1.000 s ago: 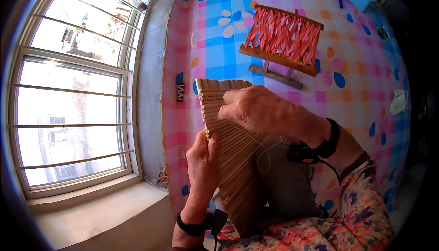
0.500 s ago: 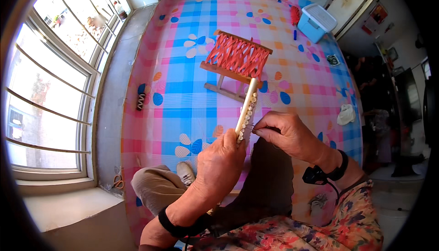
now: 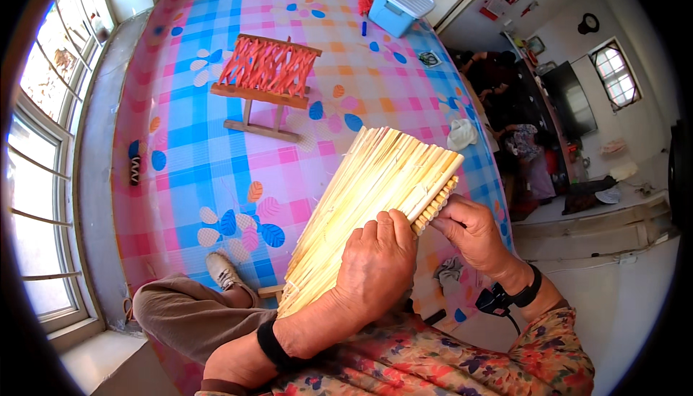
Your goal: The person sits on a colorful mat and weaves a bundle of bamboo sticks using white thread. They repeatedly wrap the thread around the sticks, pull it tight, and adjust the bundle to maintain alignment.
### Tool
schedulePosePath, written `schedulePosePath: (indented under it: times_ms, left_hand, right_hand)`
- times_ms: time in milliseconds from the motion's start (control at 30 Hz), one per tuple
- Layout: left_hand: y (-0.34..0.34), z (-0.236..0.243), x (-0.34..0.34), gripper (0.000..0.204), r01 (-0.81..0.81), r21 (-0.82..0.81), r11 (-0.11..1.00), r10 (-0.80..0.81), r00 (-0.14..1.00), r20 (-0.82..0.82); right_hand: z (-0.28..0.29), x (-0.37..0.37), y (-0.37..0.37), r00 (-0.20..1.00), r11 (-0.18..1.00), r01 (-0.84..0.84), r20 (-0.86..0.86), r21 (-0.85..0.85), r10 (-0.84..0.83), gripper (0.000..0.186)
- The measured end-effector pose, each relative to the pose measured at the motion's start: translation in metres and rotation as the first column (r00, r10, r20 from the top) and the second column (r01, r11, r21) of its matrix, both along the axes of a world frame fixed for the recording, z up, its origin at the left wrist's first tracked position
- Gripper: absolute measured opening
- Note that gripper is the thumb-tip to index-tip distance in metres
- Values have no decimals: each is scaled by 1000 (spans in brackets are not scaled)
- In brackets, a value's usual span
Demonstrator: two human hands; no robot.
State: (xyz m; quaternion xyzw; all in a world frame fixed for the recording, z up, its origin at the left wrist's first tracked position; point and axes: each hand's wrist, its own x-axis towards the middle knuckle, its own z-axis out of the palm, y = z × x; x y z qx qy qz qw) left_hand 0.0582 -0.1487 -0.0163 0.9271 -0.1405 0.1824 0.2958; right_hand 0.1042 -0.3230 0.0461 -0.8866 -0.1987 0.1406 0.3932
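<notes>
From my end I see a checked floor sheet (image 3: pixel 173 194) spread widest; over it, in front of the wearer's body, slants a panel of pale stalks (image 3: pixel 364 197), its upper right end between the two hands; beyond, well apart from it, stands a low wooden frame with red strands (image 3: pixel 267 67); my left hand (image 3: pixel 379 262) is closed over the panel's near side, knuckles up, its thumb hidden from me; my right hand (image 3: pixel 473 230) sits just beyond that end, fingers bent in against the row of round stalk ends (image 3: pixel 436 207); whether they pinch anything thin I cannot tell; I judge the step in hand to be close finger work along those ends; the next move calls, I think, for a firm left hold and a fine right-hand pinch.
</notes>
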Motion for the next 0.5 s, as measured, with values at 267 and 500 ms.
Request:
schedulePosePath:
  times_ms: [267, 500]
  left_hand:
    - [-6, 4, -1, 17, 35, 0, 999, -35, 999, -37]
    - [-3, 2, 0, 29, 82, -52, 995, -82, 997, 10]
  right_hand:
    - [-4, -2, -15, 995, 999, -40, 90, -22, 41, 14]
    - [7, -8, -23, 996, 995, 40, -79, -93, -48, 16]
